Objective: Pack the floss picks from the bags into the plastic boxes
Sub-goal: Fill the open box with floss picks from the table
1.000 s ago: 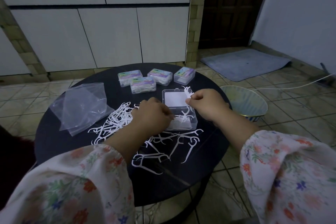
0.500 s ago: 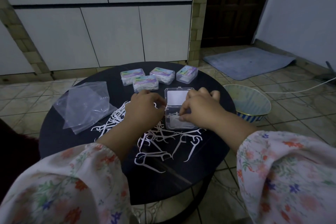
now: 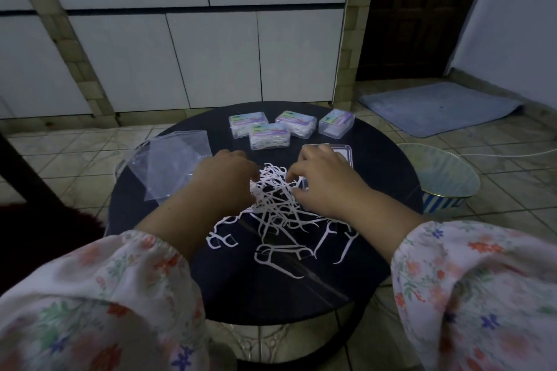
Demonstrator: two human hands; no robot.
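White floss picks (image 3: 277,193) between both hands

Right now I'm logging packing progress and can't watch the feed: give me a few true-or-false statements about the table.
1. Four closed boxes sit at the table's far side. True.
2. The loose floss picks are all packed. False: a pile lies on the table.
3. Both the left hand and the right hand are at the pile. True.
4. The plastic bags lie right of the hands. False: left.
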